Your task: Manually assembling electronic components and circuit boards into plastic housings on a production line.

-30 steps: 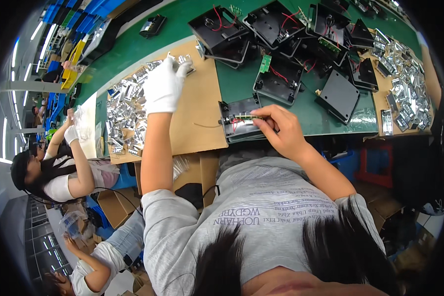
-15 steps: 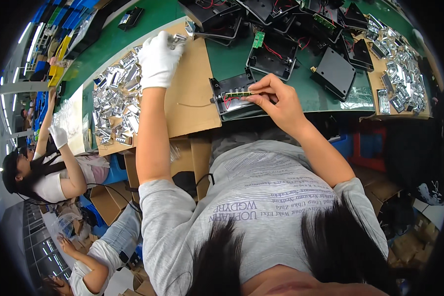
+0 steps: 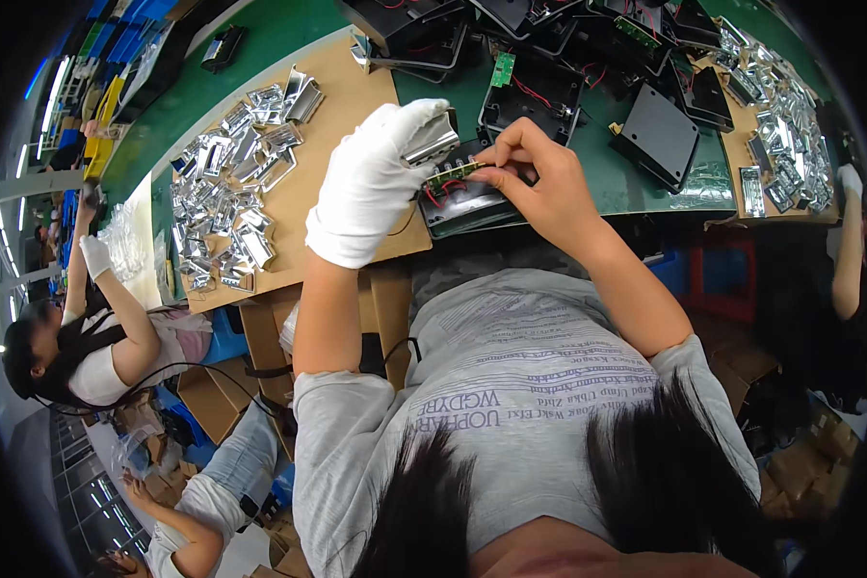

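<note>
My left hand [image 3: 368, 183], in a white glove, is closed around a shiny silver metal piece [image 3: 433, 141], a bent, mirror-like part. It is right beside a narrow green circuit board [image 3: 450, 177] with red wires. Bare thumb and fingers of my right hand [image 3: 541, 183] pinch the board's right end. Beneath the board lies an open black plastic housing [image 3: 472, 210], partly covered by both hands. Whether the silver piece touches the board, I cannot tell.
Loose silver pieces [image 3: 231, 183] lie heaped on cardboard [image 3: 332, 116] to the left, with another heap [image 3: 785, 135] at right. Several black housings [image 3: 533, 101] crowd the back of the green table [image 3: 612, 178]. A closed black box [image 3: 657, 140] stands nearby. Co-workers sit at left; another person's arm [image 3: 848, 241] is at right.
My left hand has come from the pile's far edge toward me and rightward, bringing a silver piece to the board. My right hand keeps its pinch; the board is tilted more.
</note>
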Demonstrator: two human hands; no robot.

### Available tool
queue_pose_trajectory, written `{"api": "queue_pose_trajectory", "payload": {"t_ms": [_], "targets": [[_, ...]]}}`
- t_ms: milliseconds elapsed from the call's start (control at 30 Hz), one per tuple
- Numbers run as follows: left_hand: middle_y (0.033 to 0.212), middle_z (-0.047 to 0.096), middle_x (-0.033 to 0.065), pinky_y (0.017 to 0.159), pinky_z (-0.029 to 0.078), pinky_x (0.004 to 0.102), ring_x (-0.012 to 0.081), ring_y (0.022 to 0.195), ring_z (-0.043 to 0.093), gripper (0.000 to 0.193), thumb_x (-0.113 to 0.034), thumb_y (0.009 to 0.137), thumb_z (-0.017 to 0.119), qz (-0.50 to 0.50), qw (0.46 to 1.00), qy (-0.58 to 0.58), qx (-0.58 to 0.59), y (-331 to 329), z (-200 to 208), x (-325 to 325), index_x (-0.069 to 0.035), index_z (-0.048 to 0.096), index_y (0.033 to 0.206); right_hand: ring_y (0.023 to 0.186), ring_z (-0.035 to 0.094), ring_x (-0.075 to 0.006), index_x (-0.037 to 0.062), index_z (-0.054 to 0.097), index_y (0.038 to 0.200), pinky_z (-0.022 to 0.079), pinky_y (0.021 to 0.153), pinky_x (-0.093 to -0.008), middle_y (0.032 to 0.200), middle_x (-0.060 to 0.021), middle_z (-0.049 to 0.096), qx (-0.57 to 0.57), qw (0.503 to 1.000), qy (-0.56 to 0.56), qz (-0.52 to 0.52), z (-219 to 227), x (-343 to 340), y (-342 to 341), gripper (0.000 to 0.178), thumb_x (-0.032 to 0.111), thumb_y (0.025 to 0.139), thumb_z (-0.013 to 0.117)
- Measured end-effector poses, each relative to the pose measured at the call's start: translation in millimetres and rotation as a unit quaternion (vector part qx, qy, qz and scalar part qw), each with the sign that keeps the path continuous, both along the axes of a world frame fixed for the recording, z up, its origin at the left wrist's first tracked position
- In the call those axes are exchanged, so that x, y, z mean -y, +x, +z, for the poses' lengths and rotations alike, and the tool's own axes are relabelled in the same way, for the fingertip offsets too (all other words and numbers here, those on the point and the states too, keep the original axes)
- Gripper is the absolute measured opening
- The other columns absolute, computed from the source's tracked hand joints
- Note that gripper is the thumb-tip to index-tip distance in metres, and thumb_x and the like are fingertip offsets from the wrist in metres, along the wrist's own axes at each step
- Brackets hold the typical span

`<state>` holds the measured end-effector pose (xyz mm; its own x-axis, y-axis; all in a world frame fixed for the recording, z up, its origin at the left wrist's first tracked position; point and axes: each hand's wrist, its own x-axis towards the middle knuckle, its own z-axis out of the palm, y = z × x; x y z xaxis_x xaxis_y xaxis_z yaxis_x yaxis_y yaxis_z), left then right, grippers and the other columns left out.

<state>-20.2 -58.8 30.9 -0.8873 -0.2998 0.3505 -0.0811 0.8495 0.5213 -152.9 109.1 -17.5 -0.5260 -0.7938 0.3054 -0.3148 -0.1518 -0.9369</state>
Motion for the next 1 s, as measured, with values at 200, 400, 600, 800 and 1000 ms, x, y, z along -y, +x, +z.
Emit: {"api": "queue_pose_trajectory", "payload": {"t_ms": [200, 400, 600, 800, 1000], "targets": [[0.106, 0.073, 0.0092, 0.083, 0.056, 0.0310, 0.0229, 0.090, 0.071, 0.053, 0.005, 0.071, 0.079, 0.005, 0.999, -0.033, -0.017, -4.0, -8.8, -2.6, -0.002, 0.066, 0.122, 0.070, 0.058, -0.0125, 0.0063, 0.055, 0.091, 0.048, 0.066, -0.0252, 0.085, -0.0010, 0.071, 0.011, 1.000, -0.016, -0.002, -3.8, 4.3, 0.5, 0.023, 0.001, 0.087, 0.077], [0.108, 0.075, 0.0106, 0.083, 0.057, 0.0327, 0.0247, 0.092, 0.073, 0.050, 0.005, 0.073, 0.078, 0.014, 0.999, -0.031, -0.006, -2.8, -11.1, -3.9, -0.001, 0.064, 0.121, 0.069, 0.057, -0.0126, 0.0069, 0.054, 0.089, 0.047, 0.065, -0.0249, 0.083, -0.0002, 0.069, -0.036, 0.999, -0.014, 0.000, -4.4, 6.1, -2.9, 0.025, 0.001, 0.086, 0.078], [0.110, 0.075, 0.0113, 0.084, 0.058, 0.0332, 0.0248, 0.094, 0.073, 0.052, 0.005, 0.074, 0.078, 0.013, 0.999, -0.040, 0.016, -2.5, -6.2, -6.0, -0.002, 0.064, 0.123, 0.066, 0.053, -0.0122, 0.0075, 0.054, 0.087, 0.046, 0.063, -0.0258, 0.080, 0.0015, 0.066, -0.069, 0.997, -0.008, -0.012, -2.6, 5.8, -2.8, 0.026, 0.001, 0.085, 0.079], [0.114, 0.074, 0.0111, 0.086, 0.058, 0.0324, 0.0225, 0.097, 0.072, 0.054, 0.006, 0.076, 0.078, -0.055, 0.996, 0.074, 0.007, 6.8, -4.6, 0.1, -0.002, 0.063, 0.127, 0.063, 0.051, -0.0119, 0.0081, 0.055, 0.087, 0.044, 0.060, -0.0271, 0.076, 0.0029, 0.062, -0.088, 0.994, -0.041, -0.048, -8.3, 5.3, -5.8, 0.027, 0.003, 0.083, 0.081], [0.120, 0.073, 0.0114, 0.086, 0.056, 0.0342, 0.0281, 0.099, 0.072, 0.055, 0.004, 0.078, 0.073, -0.075, 0.918, 0.389, 0.009, 23.0, 3.2, -6.4, -0.004, 0.063, 0.131, 0.063, 0.050, -0.0123, 0.0091, 0.056, 0.088, 0.043, 0.059, -0.0272, 0.075, 0.0033, 0.061, -0.141, 0.988, -0.030, -0.048, -10.8, 5.2, -6.8, 0.027, 0.004, 0.081, 0.082]]}}
